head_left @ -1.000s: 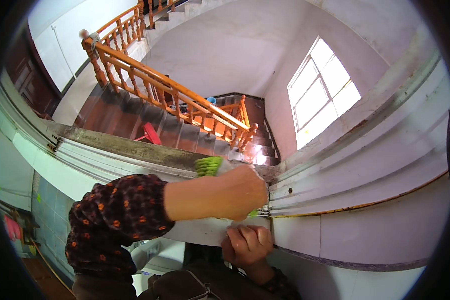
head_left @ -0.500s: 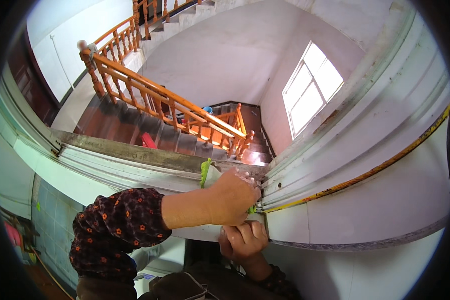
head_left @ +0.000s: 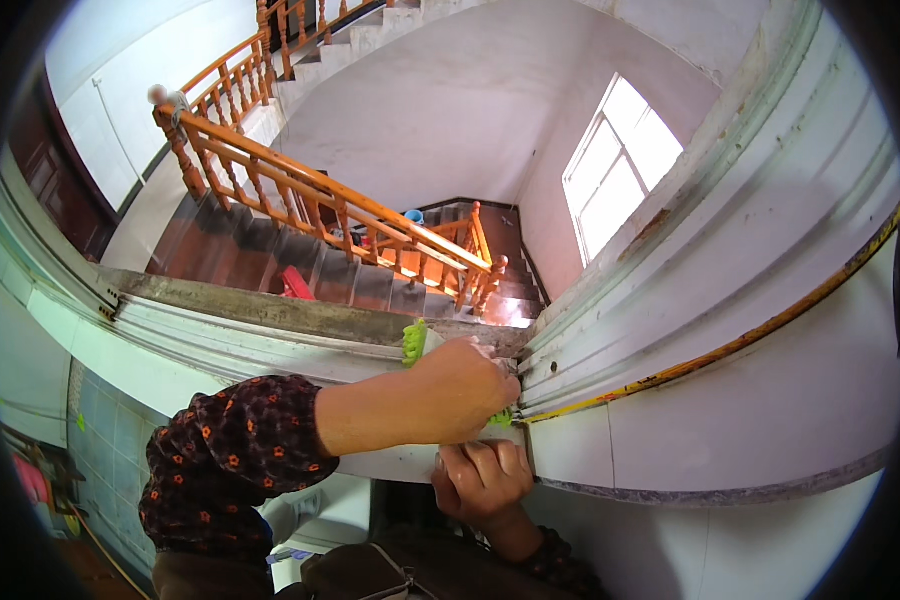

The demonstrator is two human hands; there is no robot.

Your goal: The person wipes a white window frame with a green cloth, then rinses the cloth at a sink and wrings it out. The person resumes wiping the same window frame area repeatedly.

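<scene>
Clearly the work in hand is a measuring step at a door frame, with a yellow tape drawn along its moulding. At far left the curved grey frame rail (head_left: 220, 335) sweeps across the view, with a tiled wall below it and, beyond it, the wooden stair railing (head_left: 340, 210) and dark steps, where a small red object (head_left: 295, 285) lies. Moving inward, a dark sleeve with orange dots (head_left: 230, 460) leads to the left hand (head_left: 460, 390), which is closed around a green tape measure case (head_left: 413, 342); only the case's ridged green edge shows above the knuckles, with a sliver more under the fist, and the hand presses it against the inner corner of the frame. Just below, the right hand (head_left: 485, 478) curls its fingers over the lower edge of the pale trim, gripping that edge and holding no tool. From the left fist the yellow tape blade (head_left: 730, 345) runs out rightward and upward, lying flat along the white moulding (head_left: 770, 260) toward the picture's rim, where its far end is lost from view. A bright window (head_left: 615, 175) stands above. By my judgement the tape is already extended and seated, so the next move calls for keeping the case pinned at the corner, the blade taut and flat, while the reading is taken.
</scene>
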